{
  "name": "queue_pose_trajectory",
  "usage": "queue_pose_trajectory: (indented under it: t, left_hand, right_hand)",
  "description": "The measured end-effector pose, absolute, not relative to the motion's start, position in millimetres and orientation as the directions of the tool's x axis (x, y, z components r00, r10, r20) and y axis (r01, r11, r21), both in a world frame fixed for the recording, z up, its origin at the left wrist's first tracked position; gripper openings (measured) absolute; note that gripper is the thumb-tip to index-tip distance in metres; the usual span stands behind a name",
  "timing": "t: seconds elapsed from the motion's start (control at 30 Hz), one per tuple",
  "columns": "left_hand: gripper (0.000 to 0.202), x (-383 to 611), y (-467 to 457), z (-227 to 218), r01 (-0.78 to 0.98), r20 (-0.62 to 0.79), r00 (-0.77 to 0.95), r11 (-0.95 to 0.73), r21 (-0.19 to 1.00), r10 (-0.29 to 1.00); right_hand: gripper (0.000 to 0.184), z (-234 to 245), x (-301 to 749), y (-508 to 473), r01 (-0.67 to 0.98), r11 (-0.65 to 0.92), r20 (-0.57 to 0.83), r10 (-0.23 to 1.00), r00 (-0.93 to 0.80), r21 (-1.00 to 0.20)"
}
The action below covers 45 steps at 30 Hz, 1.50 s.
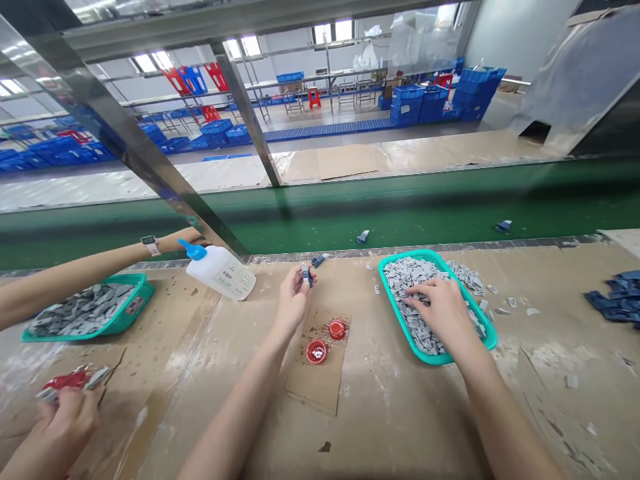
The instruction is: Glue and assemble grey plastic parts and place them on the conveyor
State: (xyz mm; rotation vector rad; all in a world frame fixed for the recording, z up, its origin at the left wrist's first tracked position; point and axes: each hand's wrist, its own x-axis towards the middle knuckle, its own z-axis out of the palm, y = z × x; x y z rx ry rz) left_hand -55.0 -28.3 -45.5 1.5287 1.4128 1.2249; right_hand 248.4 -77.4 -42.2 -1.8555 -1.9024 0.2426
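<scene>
My left hand (294,298) is closed around a small blue-and-grey plastic part (306,273), held upright above the table. My right hand (443,308) reaches into a turquoise basket (400,319) heaped with small light-grey plastic pieces (411,272). Its thumb and forefinger are a little apart at the surface of the heap, and I see no piece lifted between them. Below my left hand, two small red dishes (317,351) with shiny liquid stand on a piece of cardboard (320,388). Another blue-and-grey part (319,260) lies just beyond my left hand.
A co-worker's arms reach in at left, near another basket (135,313) of grey pieces. A white bottle with blue spout (223,272) lies tilted by a metal post (200,220). Blue-and-grey parts rest on the green belt (320,213). Dark blue pieces (615,297) are piled at right.
</scene>
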Motion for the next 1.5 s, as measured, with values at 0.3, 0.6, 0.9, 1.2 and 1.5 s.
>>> queue_pose_trajectory:
  t: [0.3,0.6,0.9,1.2,1.5]
  left_hand:
    - [0.037,-25,94,-38,0.737,0.23,0.097,-0.225,0.637,0.968]
    - [0.027,19,135,-52,0.882,0.117,0.189,-0.221,0.416,0.975]
    - [0.022,13,94,-38,0.757,0.135,0.179,-0.224,0.614,0.974]
    - [0.03,-45,-30,2,0.176,0.221,-0.089,-0.203,0.963,0.971]
    - [0.032,-68,-124,-3,-0.089,0.009,-0.43,-0.053,0.995,0.903]
  right_hand:
    - [0.012,-51,229,-78,0.902,0.082,0.228,0.973,0.019,-0.423]
    - [0.025,-23,213,-95,0.607,0.002,0.234,0.924,0.303,-0.794]
    - [0.024,-38,136,-112,-0.04,-0.133,-0.136,0.989,0.066,-0.99]
    - [0.023,-49,124,-112,0.005,-0.206,-0.206,0.972,-0.113,-0.978]
    - [0.025,-55,125,-112,0.023,-0.271,-0.272,0.952,-0.143,-0.962]
